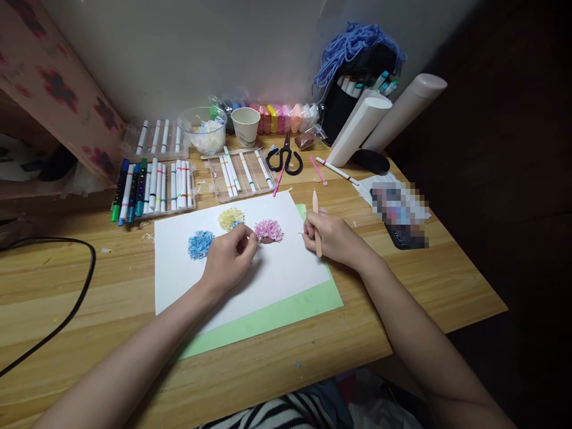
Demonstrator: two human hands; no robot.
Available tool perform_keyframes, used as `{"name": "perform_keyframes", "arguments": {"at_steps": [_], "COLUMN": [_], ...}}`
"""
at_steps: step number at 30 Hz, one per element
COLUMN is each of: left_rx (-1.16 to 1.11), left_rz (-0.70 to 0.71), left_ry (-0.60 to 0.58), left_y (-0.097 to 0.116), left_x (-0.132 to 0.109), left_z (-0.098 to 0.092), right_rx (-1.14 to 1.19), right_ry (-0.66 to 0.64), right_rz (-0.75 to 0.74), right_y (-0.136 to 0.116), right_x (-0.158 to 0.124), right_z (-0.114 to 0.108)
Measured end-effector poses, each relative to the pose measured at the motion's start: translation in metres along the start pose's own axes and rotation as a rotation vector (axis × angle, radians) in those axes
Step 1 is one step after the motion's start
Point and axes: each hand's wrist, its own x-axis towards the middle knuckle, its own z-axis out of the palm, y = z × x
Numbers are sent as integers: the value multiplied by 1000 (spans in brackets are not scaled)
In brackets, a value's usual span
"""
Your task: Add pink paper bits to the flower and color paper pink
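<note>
A white sheet of paper (277,274) lies on a green sheet (286,313) on the wooden desk. On the white sheet sit a blue fluffy clump (199,244), a yellow one (230,218) and a pink one (269,230). My left hand (227,259) rests on the white sheet, fingers pinched together right beside the pink clump. What the pinch holds is too small to name. My right hand (330,237) is closed round a thin wooden stick (316,221), held upright just right of the pink clump.
Trays of marker pens (154,185) lie at the back left, a clear tray of pens (243,173) and black scissors (285,158) behind the paper. A paper cup (245,126), a plastic bowl (203,130), clay packets (279,118), a pen holder (353,89) and white cylinders (364,125) stand further back. A black cable (67,298) runs left.
</note>
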Motion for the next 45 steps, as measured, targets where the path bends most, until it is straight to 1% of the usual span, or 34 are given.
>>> {"name": "perform_keyframes", "arguments": {"at_steps": [2,5,9,11,14,16,18,23,25,28,30,34,37,42,45], "left_rx": [-14,-11,-5,-6,-11,-30,-65,-113,-91,0,71,154,180,201,201], "left_rz": [-10,-7,25,56,116,139,128,71,62,49,47,43,45,58,56], "left_ry": [15,13,-5,-43,-154,-210,-223,-182,-175,-177,-165,-109,-96,-98,-85], "left_y": [0,0,-1,0,1,2,1,-2,-2,0,1,0,-2,-2,-2], "left_x": [0,1,0,0,-1,-1,-1,-1,-1,-2,-1,0,0,1,1], "left_z": [0,0,0,0,-1,-1,-2,-2,-3,-4,-5,-5,-5,-4,-3], "right_rx": [31,142,389,565,800,890,933,916,865,809,845,966,915,794,754], "right_ry": [16,66,118,111,63,33,28,71,95,123,131,151,134,56,54], "right_rz": [-4,21,85,111,128,145,170,200,194,200,197,144,122,91,65], "right_y": [-1,-6,-18,-24,-32,-37,-42,-50,-52,-53,-52,-50,-47,-47,-48], "right_x": [1,2,3,4,6,7,8,8,7,5,4,1,-2,-2,-1], "right_z": [2,1,0,2,11,18,26,36,36,35,34,33,33,34,36]}}
